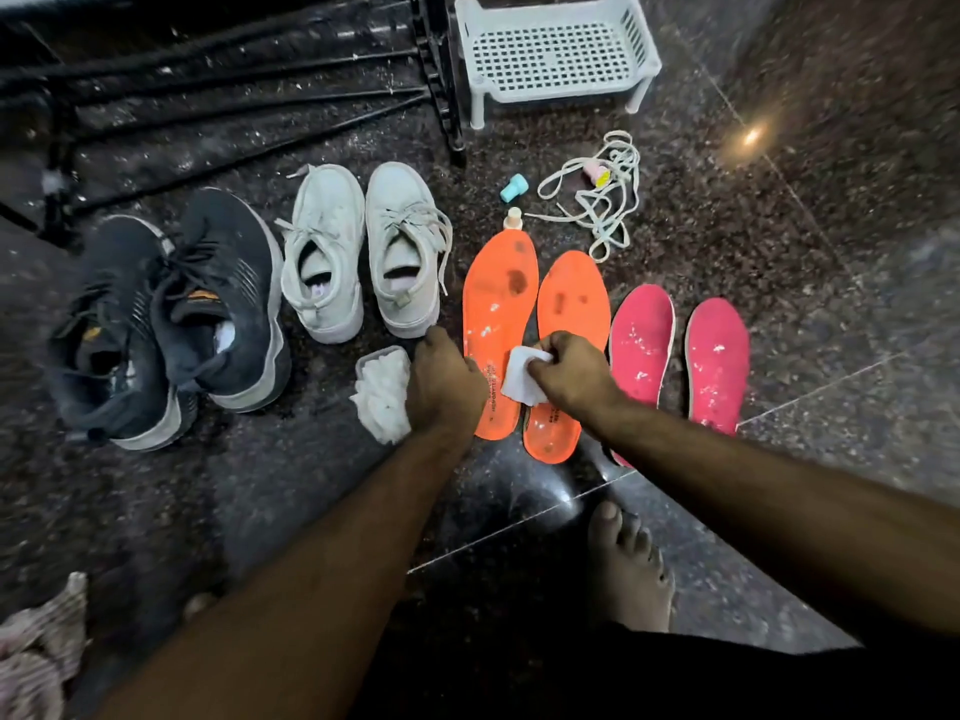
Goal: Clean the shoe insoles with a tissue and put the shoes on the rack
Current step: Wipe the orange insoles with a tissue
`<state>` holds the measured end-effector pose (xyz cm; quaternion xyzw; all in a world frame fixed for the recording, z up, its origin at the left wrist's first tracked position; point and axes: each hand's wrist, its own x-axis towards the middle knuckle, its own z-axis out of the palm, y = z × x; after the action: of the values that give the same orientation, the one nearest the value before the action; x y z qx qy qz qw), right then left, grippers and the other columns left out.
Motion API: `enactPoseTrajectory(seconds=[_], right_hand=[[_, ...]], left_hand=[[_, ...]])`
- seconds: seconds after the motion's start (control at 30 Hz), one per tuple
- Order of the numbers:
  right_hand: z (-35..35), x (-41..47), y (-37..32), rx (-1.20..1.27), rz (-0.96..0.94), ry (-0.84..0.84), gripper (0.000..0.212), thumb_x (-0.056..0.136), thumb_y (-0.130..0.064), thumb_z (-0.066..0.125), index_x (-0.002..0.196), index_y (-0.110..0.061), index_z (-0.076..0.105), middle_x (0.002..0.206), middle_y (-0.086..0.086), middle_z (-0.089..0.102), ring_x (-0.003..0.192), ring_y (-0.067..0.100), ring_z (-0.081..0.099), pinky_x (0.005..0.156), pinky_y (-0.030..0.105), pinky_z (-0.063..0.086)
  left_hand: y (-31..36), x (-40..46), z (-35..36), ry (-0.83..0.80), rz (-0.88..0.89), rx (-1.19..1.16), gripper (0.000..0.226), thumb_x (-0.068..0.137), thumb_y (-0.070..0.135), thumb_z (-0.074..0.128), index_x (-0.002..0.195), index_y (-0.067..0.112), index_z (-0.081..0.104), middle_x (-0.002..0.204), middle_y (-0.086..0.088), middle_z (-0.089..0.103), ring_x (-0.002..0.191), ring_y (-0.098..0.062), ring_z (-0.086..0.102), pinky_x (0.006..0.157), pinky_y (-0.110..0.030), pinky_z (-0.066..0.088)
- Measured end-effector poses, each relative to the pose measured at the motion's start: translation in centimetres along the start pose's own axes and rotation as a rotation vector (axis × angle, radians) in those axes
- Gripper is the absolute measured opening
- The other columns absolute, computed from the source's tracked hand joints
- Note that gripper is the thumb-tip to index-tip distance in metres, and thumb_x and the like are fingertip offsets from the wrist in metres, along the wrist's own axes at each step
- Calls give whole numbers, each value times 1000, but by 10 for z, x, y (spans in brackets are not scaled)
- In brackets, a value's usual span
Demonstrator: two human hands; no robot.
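Note:
Two orange insoles lie side by side on the dark floor, the left one (pixel 496 304) and the right one (pixel 569 298); both carry white specks and dark stains. My right hand (pixel 574 376) pinches a white tissue (pixel 522 376) over the heel part of the orange insoles. My left hand (pixel 444 381) rests on the edge of the left orange insole with curled fingers; its grip is hidden. Two pink insoles (pixel 641 345) (pixel 717 356) lie to the right. White sneakers (pixel 363 252) and dark sneakers (pixel 166 314) stand at the left.
A wad of tissues in a small pack (pixel 382 392) lies by my left hand. A white plastic rack (pixel 556 54) stands at the back, black metal rack bars (pixel 260 85) at the back left. Loose laces (pixel 602 200), a teal cap (pixel 514 188) and my bare foot (pixel 628 569) are nearby.

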<state>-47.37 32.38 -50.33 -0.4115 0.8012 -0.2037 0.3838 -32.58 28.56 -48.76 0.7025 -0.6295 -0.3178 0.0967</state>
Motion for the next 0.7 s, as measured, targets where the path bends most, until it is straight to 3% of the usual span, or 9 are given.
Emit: enactPoseTrajectory(seconds=[0.17, 0.37, 0.53, 0.63, 0.7], right_hand=[[5, 1, -1, 366, 120, 37, 4, 85, -21, 67, 83, -20, 63, 87, 8, 71, 79, 27, 66, 71, 43, 55], [10, 4, -9, 525, 196, -7, 6, 92, -13, 68, 90, -18, 68, 87, 9, 71, 68, 19, 61, 54, 25, 45], [2, -5, -13, 627, 242, -3, 4, 95, -15, 66, 97, -13, 68, 85, 7, 69, 65, 16, 58, 51, 23, 43], [-7, -19, -22, 669, 227, -2, 7, 95, -15, 66, 100, -12, 69, 84, 7, 69, 64, 16, 58, 50, 21, 43], [-17, -30, -33, 652, 188, 1, 4, 95, -16, 66, 98, -14, 68, 83, 6, 67, 62, 15, 57, 44, 18, 40]], left_hand=[[1, 18, 9, -80, -43, -129, 43, 95, 13, 58, 135, -2, 48, 133, -24, 56, 126, -40, 51, 102, -44, 41], [10, 29, 17, -52, -191, -370, 33, 95, 25, 63, 118, 1, 60, 114, -20, 67, 108, -36, 62, 90, -40, 49], [-10, 23, 26, -87, -127, -638, 29, 88, 36, 57, 103, 13, 66, 98, -10, 74, 92, -30, 70, 87, -47, 57], [-3, 10, 12, -110, -102, -805, 9, 99, 21, 57, 103, 16, 64, 99, -9, 73, 89, -23, 68, 87, -46, 57], [6, 1, -4, -101, -104, -892, 10, 101, 14, 56, 98, 17, 65, 97, -8, 72, 88, -21, 67, 88, -44, 56]])
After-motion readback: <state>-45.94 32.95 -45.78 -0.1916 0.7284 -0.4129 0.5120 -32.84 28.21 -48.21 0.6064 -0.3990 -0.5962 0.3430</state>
